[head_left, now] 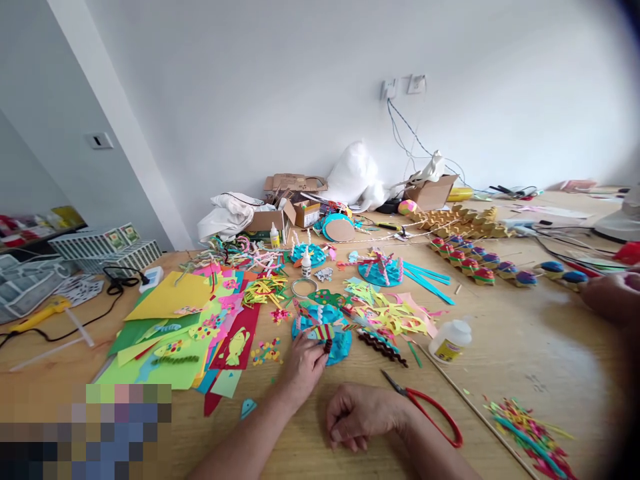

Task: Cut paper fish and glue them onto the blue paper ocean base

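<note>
My left hand point(307, 369) has its fingers closed on a small striped paper fish point(321, 333), with a dark twisted pipe cleaner at its edge. It is over a round blue base point(340, 345) that carries blue and pink twisted pieces. My right hand point(363, 415) rests on the table to the right, its fingers curled in and nothing visible in them. Red-handled scissors point(435, 415) lie beside my right wrist. Brown wavy pipe cleaners point(383, 348) and a white glue bottle point(451, 341) are beyond that hand. A small blue paper piece point(247, 408) lies left of my left forearm.
Coloured paper sheets point(165, 303) with paper fish cover the left side. Two more blue bases point(383, 270) stand farther back. A thin wooden stick point(475, 407) crosses the right side. Another person's hand point(613, 297) is near painted egg-carton strips point(505, 269) at the right.
</note>
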### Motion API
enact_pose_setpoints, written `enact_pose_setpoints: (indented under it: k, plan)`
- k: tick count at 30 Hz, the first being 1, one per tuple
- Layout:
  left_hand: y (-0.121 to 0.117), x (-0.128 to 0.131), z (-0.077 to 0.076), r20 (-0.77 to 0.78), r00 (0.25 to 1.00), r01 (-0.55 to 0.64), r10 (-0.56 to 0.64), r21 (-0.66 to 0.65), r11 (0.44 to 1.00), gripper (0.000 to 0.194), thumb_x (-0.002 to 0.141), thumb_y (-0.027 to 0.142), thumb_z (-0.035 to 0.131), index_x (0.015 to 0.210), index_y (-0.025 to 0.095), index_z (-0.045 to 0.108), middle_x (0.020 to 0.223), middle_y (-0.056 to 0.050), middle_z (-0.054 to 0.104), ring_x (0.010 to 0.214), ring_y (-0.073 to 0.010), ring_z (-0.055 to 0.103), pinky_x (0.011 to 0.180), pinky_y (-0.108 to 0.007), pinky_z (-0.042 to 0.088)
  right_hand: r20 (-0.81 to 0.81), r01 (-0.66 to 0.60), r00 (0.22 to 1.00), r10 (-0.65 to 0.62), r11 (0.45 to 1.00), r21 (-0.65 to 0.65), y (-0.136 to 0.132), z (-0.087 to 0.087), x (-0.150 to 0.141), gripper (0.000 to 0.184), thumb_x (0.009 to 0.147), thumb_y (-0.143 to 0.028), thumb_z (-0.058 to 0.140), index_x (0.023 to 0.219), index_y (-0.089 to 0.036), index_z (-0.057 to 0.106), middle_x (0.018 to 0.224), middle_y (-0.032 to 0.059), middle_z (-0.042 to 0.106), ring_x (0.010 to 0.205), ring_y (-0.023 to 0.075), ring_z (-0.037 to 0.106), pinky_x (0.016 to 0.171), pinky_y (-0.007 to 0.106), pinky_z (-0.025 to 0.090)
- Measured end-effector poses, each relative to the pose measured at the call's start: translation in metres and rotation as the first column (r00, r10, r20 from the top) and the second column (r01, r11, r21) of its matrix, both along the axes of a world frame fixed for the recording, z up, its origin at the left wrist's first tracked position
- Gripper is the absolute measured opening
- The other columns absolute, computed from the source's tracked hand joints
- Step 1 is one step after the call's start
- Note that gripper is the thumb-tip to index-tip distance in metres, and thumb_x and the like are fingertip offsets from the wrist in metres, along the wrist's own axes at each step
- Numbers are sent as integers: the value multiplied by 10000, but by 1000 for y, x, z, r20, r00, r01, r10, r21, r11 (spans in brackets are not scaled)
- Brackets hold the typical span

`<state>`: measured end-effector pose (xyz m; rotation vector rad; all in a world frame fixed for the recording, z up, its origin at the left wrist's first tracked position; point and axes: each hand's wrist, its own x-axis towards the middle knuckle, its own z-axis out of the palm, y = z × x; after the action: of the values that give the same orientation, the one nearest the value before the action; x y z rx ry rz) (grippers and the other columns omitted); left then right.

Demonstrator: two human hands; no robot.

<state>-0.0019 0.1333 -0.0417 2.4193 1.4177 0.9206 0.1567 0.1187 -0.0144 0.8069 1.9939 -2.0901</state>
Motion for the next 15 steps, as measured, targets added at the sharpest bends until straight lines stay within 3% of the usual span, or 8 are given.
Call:
enact_pose_setpoints:
  k: [8, 15]
  plan:
    - [1, -1, -4, -6, 1000, 2, -2, 10, 1000, 185, 817, 143, 518, 927, 199, 655, 928, -54, 671, 913, -212, 586, 914, -430, 405, -24, 29, 999, -29, 999, 16, -3, 0, 4, 182, 698, -135, 502, 804, -104, 648, 527, -50, 514, 420, 20, 462, 411, 116, 369]
    - [1, -1, -3, -24, 1000, 4, -4, 20, 1000, 189, 828, 156, 502, 933, 196, 654, 906, -59, 666, 895, -212, 585, 948, -460, 371, -89, 62, 994, -65, 998, -33, -4, 2, 9, 254, 701, -307, 593, 848, -109, 657, 574, -37, 533, 461, 28, 479, 457, 138, 388]
